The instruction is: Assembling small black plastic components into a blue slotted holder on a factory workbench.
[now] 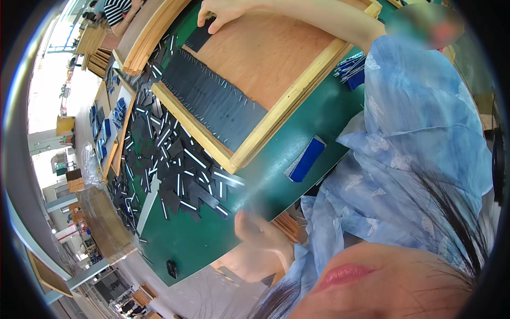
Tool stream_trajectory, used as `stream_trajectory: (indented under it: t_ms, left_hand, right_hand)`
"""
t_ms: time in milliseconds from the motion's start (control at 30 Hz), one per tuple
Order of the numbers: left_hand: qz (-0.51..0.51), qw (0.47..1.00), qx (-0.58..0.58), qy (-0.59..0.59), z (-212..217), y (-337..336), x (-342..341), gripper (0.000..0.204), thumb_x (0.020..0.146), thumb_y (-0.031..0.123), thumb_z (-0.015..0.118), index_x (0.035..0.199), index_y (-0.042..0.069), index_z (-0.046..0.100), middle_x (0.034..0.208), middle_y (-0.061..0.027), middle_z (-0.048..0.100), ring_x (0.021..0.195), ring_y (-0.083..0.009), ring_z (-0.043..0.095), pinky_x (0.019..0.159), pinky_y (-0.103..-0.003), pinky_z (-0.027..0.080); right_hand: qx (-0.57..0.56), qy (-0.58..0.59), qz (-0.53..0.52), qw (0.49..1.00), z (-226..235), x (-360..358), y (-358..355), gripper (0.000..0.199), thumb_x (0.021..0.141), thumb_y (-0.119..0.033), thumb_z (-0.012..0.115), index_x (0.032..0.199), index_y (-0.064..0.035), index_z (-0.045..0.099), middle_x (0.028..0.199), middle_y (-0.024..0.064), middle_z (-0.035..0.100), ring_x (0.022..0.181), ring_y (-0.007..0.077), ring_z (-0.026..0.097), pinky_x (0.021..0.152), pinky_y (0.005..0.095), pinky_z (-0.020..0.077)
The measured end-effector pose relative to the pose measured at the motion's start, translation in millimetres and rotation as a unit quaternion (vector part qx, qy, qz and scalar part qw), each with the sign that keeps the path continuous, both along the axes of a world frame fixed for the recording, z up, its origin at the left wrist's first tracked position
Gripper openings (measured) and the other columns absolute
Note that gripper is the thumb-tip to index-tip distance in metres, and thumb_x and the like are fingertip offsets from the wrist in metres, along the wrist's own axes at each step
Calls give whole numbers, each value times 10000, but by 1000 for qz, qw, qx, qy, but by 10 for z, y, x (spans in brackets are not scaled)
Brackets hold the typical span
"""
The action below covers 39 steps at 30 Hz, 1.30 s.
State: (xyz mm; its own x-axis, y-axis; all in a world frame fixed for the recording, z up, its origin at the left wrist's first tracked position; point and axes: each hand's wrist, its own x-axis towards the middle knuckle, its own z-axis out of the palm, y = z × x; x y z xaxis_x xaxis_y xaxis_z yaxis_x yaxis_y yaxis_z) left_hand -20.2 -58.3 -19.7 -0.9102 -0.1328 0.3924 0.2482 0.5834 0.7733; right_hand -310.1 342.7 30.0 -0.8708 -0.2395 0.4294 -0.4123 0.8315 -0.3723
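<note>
My right hand [226,11] reaches across a wooden-framed tray [289,101]. Its thumb and finger close on a dark strip [198,38] at the tray's far end, over the bare plywood base [276,56]. Dark grey strips [212,101] lie side by side in a band along the tray's left side, their ends uneven. Lower down, my left hand [260,234] hovers by the near edge of the green table [196,244]. Its fingers are smeared, so I cannot make out their pose or anything in them.
Loose black strips with white edges [175,175] heap left of the tray. A long flat metal-coloured piece [149,204] and a small black object [171,268] lie nearby. A blue strip bundle [305,159] rests before the tray. Another person in a striped top [117,10] is at the far left.
</note>
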Motion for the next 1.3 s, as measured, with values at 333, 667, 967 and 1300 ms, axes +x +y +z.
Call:
stream_trajectory:
  t_ms: [333,667,967,1300]
  left_hand:
    - [71,959,-273,-36,-95,-483,189,151,765,95,660,869,-3,610,969,-115,604,1046,-293,487,883,-411,404]
    - [-231,879,357,-214,540,288,81,181,901,12,524,1076,36,483,871,-102,582,677,-159,559,630,-293,466]
    - [-272,824,456,-198,476,467,90,182,927,57,524,1103,20,502,900,-124,595,703,-179,560,627,-264,459]
    - [-227,876,379,-196,615,746,173,320,965,185,467,1146,-70,534,732,-109,636,597,-120,573,549,-220,456]
  right_hand:
    - [-92,110,18,990,483,1131,-574,294,673,-236,744,869,-30,668,809,132,636,781,273,615,683,363,480]
    - [-163,-93,278,942,250,2649,-1383,222,719,-196,748,871,-45,690,778,82,630,723,220,608,611,329,458]
    - [-404,-267,169,859,296,2893,-1437,192,764,-123,708,881,21,658,787,49,615,727,90,506,652,247,415]
    - [-1,281,151,948,180,2713,-1528,414,642,-249,727,959,-96,510,869,59,529,804,235,516,685,343,408]
